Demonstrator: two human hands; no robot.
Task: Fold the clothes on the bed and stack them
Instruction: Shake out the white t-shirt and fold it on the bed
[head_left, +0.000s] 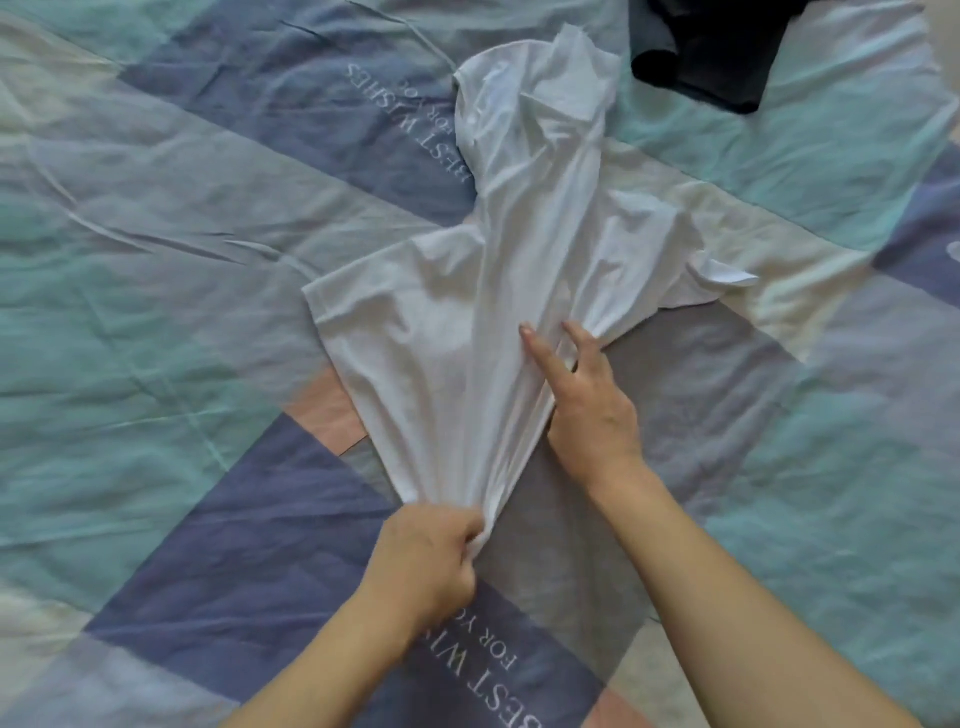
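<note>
A white T-shirt lies rumpled along the middle of the bed, its sleeves spread left and right and its far end bunched up. My left hand is closed in a fist on the shirt's near end, where the cloth gathers to a point. My right hand rests on the shirt's right edge just beyond, two fingers stretched out on the fabric and the others curled into the fold. A dark garment lies at the far right, apart from the shirt.
The bed sheet is a wrinkled patchwork of teal, blue, grey and pink blocks with printed lettering. It fills the whole view on all sides of the shirt.
</note>
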